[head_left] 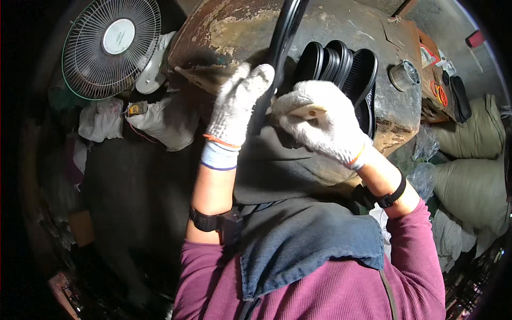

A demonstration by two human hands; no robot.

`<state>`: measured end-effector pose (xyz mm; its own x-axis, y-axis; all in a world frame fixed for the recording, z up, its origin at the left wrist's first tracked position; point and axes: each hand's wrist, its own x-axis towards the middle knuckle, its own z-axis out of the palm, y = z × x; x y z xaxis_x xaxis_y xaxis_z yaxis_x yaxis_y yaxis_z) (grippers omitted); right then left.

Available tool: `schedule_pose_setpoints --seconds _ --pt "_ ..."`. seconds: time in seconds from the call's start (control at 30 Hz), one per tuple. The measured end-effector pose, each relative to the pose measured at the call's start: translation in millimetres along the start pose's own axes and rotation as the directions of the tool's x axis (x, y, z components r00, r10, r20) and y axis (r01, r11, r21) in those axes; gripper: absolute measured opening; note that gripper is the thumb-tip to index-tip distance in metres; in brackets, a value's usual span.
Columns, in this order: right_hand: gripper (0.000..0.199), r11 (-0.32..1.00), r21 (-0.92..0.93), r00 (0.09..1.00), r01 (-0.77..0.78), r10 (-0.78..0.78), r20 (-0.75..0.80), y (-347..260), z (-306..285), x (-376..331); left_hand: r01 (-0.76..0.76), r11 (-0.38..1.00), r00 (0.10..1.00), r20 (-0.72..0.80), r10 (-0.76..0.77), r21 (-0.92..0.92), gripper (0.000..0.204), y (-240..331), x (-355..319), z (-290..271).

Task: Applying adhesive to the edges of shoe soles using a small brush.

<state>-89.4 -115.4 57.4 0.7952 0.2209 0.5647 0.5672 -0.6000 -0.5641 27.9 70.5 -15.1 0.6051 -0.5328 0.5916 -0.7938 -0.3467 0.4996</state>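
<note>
My left hand (238, 104), in a white knit glove, is closed on a long black rubber piece (284, 40). The piece stands edge-on and looks like a shoe sole. Against its right side is my right hand (325, 120), also gloved, with its fingers curled round a tool with a wooden handle (308, 111). The butt of that handle points toward me; the tool's working end is hidden by my fingers. Just beyond my right hand, several black shoe soles (362, 74) lean together on the worn workbench (234, 32).
A metal can (404, 75) stands on the bench's right side. Farther right are orange-red rings (439, 94) and black soles (460, 98). Full sacks (469, 178) are piled at the right. A fan (114, 37) and white bags (170, 120) stand at the left. Dark cloth (309, 234) covers my lap.
</note>
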Motion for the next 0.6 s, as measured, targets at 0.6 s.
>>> schedule_pose_setpoints --seconds 0.6 --pt "0.023 0.800 0.480 0.818 -0.360 0.518 -0.250 59 36 35 0.375 -0.780 0.847 0.528 0.068 -0.501 0.075 3 -42 0"
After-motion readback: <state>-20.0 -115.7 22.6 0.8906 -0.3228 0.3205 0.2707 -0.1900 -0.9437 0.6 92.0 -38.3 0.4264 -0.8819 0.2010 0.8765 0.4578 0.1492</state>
